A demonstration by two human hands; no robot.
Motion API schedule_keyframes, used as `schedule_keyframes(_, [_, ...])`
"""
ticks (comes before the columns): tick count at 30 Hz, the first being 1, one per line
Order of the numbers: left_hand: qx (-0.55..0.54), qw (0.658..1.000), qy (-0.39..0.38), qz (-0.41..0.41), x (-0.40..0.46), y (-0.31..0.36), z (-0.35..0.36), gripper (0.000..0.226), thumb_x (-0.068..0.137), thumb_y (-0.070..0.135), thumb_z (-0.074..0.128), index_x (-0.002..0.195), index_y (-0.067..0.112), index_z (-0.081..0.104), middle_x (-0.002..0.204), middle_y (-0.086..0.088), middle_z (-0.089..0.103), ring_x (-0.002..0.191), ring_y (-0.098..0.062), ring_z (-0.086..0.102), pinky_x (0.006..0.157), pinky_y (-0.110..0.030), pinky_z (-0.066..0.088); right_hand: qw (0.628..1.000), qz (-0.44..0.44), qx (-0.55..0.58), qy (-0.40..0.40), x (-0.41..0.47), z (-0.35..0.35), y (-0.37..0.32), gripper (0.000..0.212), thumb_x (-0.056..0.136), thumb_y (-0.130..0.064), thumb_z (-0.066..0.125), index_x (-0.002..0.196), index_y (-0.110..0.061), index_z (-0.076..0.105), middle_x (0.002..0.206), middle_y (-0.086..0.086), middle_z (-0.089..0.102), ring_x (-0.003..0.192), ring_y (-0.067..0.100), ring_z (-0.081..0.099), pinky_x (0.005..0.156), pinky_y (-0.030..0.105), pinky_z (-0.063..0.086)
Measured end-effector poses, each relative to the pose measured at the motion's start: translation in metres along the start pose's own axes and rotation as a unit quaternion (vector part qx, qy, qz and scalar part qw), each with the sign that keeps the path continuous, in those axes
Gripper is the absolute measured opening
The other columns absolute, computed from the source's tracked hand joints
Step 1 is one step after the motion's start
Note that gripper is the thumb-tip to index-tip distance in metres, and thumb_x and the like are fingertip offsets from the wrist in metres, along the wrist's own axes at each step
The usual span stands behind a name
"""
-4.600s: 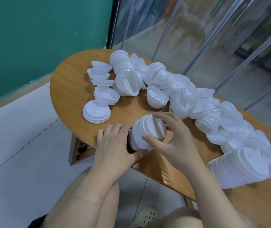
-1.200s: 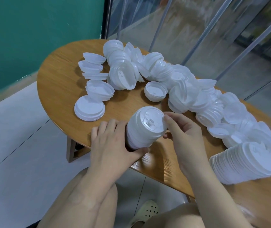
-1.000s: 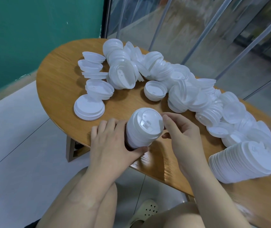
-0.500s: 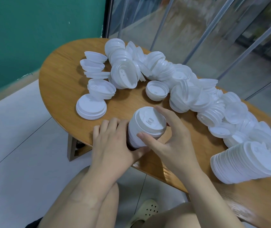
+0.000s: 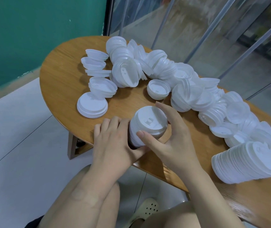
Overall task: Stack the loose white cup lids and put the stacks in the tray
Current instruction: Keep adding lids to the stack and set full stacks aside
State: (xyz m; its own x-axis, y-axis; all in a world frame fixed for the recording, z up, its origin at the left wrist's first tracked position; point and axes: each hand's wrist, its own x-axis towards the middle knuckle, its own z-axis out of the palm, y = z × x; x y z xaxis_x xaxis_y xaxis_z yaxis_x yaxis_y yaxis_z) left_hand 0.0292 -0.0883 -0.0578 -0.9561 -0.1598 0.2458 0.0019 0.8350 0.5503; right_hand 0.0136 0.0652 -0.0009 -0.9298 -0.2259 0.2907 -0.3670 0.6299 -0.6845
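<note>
A short stack of white cup lids (image 5: pixel 148 124) stands near the front edge of the wooden table (image 5: pixel 62 76). My left hand (image 5: pixel 115 145) wraps its lower part from the left, thumb beneath. My right hand (image 5: pixel 169 142) holds the top of the stack between thumb and fingers. Many loose white lids (image 5: pixel 189 89) lie in a band across the table. A small upturned stack (image 5: pixel 158 88) sits just behind my hands. A long finished stack (image 5: pixel 245 163) lies on its side at the right. No tray is in view.
A flat pile of lids (image 5: pixel 92 106) and some tilted ones (image 5: pixel 102 87) sit at the left of the table. A teal wall stands at the left, glass panels behind. White floor tiles and my knees are below the table edge.
My right hand let go of the stack's far side, then came back over it and now holds its top with thumb in front. The left hand stayed put.
</note>
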Motion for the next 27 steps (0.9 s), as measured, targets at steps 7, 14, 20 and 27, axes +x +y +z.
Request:
schedule_keyframes(7, [-0.016,1.0,-0.004,0.006,-0.001,-0.002,0.0,0.078,0.058,0.084,0.046,0.113,0.03,0.062,0.1,0.012,0.055,0.097,-0.017,0.048,0.081,-0.03,0.023,1.0,-0.008,-0.006,0.01,0.005,0.001,0.002,0.064,0.084,-0.055,0.075,0.138,-0.025,0.06,0.134,-0.017,0.061,0.129,-0.002,0.053,0.103,0.01,0.039])
schedule_keyframes(14, [-0.012,1.0,-0.009,0.015,-0.001,-0.004,-0.001,0.082,0.06,0.088,0.05,0.119,0.031,0.06,0.102,0.011,0.055,0.096,-0.015,0.047,0.08,-0.028,0.018,0.999,-0.009,0.017,0.029,-0.002,0.0,0.009,0.062,0.084,-0.054,0.072,0.136,-0.021,0.063,0.133,-0.016,0.064,0.128,0.002,0.057,0.104,0.015,0.043])
schedule_keyframes(20, [-0.01,1.0,-0.013,0.012,-0.001,-0.003,-0.002,0.081,0.062,0.087,0.047,0.119,0.032,0.059,0.104,0.012,0.054,0.098,-0.014,0.046,0.08,-0.028,0.018,0.998,0.004,0.034,0.043,-0.009,0.009,0.013,0.067,0.085,-0.052,0.073,0.141,-0.019,0.06,0.14,-0.011,0.062,0.134,0.005,0.054,0.111,0.024,0.042])
schedule_keyframes(27, [-0.011,1.0,-0.006,0.013,-0.001,-0.003,-0.001,0.078,0.061,0.083,0.046,0.117,0.03,0.061,0.103,0.011,0.054,0.098,-0.016,0.047,0.081,-0.03,0.022,0.999,-0.007,0.017,0.048,-0.008,0.011,0.01,0.061,0.083,-0.037,0.08,0.137,-0.015,0.061,0.134,-0.008,0.065,0.129,0.003,0.056,0.107,0.017,0.041])
